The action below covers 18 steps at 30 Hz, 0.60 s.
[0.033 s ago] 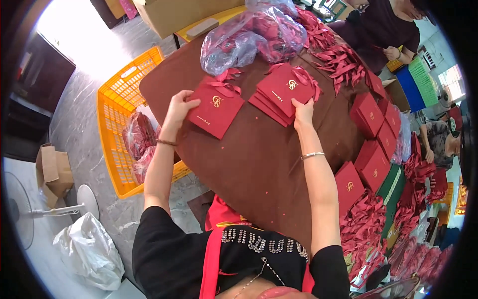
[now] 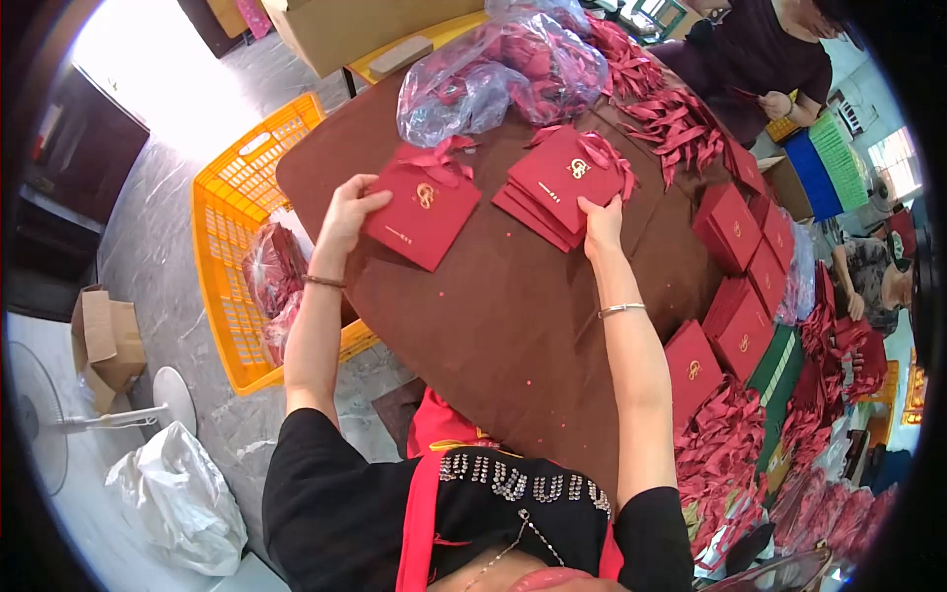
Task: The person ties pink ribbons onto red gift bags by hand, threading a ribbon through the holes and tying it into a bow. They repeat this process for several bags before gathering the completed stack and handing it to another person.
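Tabletop, brown, cloth-covered (image 2: 473,335). Left hand (image 2: 343,217): is pinching a flat, square, red paper bag with ribbon handles (image 2: 419,222), beside the left edge. Right hand (image 2: 604,225): is gripping the near corner of a fanned stack of red paper bags (image 2: 557,187), toward the far edge. Step: apparently stacking; next move probably calling for aligned corners.

Probably a workshop: stacked red bags (image 2: 560,184), ribbon heaps (image 2: 725,429), co-worker (image 2: 725,59).
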### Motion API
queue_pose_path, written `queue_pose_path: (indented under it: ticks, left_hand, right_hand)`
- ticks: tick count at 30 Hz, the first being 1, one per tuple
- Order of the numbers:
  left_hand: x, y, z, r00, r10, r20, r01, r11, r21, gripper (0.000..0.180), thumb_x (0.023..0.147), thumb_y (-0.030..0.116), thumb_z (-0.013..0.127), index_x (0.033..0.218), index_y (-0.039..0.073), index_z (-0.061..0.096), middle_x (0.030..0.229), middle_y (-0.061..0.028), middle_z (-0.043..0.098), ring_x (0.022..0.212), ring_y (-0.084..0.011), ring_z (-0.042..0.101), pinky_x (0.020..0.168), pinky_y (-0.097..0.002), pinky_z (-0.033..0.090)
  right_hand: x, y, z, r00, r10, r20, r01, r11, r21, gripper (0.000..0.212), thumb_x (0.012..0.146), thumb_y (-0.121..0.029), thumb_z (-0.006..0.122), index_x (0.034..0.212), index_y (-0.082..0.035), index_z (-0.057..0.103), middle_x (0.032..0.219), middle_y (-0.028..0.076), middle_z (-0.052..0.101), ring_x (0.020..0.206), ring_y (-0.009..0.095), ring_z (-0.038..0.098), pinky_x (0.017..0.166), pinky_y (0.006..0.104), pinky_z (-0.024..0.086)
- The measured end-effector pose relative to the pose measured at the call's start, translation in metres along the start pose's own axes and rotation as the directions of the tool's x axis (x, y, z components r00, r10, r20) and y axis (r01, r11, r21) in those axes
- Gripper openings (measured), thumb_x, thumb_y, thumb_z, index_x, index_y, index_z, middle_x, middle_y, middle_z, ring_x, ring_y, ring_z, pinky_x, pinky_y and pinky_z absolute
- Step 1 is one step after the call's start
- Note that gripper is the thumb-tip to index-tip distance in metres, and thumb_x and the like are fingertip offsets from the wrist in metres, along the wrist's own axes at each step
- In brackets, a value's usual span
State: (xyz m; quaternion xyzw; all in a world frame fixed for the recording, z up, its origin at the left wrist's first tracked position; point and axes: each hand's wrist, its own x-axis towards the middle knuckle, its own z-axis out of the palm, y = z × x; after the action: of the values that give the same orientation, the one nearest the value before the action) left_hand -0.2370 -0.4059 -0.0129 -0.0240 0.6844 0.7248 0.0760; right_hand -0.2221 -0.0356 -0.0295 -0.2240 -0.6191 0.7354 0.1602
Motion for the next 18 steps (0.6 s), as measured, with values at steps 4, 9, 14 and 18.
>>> queue_pose_path:
  ticks: [4,9,14,18]
  left_hand:
    - [0.006,0.039,0.031,0.981,0.064,0.184,0.042,0.854,-0.518,0.027,0.085,0.002,0.057,0.112,-0.002,0.054,0.102,-0.0098,0.062,0.092,-0.0167,0.062,0.084,-0.0298,0.051]
    - [0.048,0.028,0.159,0.954,0.106,0.280,0.000,0.935,-0.356,0.031,0.082,0.007,0.064,0.110,-0.002,0.056,0.100,-0.0107,0.063,0.092,-0.0189,0.062,0.079,-0.0299,0.050]
    - [0.082,-0.026,0.197,0.966,0.204,0.157,-0.256,0.828,0.500,0.042,0.072,0.029,0.072,0.103,0.002,0.062,0.099,-0.0191,0.063,0.090,-0.0330,0.061,0.082,-0.0390,0.047]
    - [0.085,-0.020,0.200,0.974,0.184,0.134,-0.225,0.692,0.686,0.041,0.075,0.031,0.067,0.105,0.004,0.061,0.117,-0.0220,0.055,0.111,-0.0327,0.053,0.089,-0.0410,0.044]
  right_hand:
    - [-0.008,-0.003,-0.008,0.994,0.007,0.106,-0.017,0.995,0.095,0.054,0.078,0.010,0.057,0.128,0.003,0.036,0.123,0.014,0.050,0.108,0.025,0.054,0.094,0.0352,0.045]
    - [-0.015,0.006,-0.023,0.999,0.000,0.051,0.010,0.981,-0.195,0.048,0.080,0.006,0.052,0.126,0.002,0.042,0.115,0.011,0.056,0.102,0.021,0.057,0.087,0.0310,0.045]
    - [-0.009,0.032,-0.037,0.986,-0.021,-0.164,-0.029,0.955,-0.296,0.050,0.083,-0.003,0.047,0.132,0.002,0.038,0.122,0.012,0.052,0.111,0.019,0.049,0.096,0.0330,0.037]
    - [-0.035,-0.002,-0.025,0.987,0.160,-0.002,-0.152,0.945,0.291,0.050,0.090,-0.016,0.048,0.135,0.000,0.034,0.128,0.007,0.048,0.117,0.016,0.044,0.099,0.0333,0.034]
